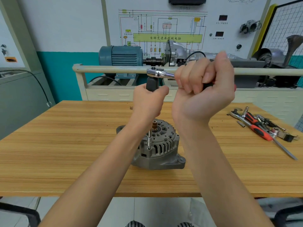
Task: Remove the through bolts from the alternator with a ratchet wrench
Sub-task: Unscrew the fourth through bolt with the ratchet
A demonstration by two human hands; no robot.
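Both hands grip the ratchet wrench (159,73): handle level rightward, extension upright on the alternator (157,145).

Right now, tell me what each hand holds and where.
Right hand grips the ratchet wrench by its handle; left hand grips the dark extension under its head.

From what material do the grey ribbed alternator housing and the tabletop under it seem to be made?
The grey ribbed alternator housing looks like cast metal, probably aluminium: matt, slightly rough grey surface with moulded slots and mounting ears. The tabletop looks like wood or wood-pattern laminate: yellow-brown with long straight grain lines and a smooth surface. Which one cannot be told.
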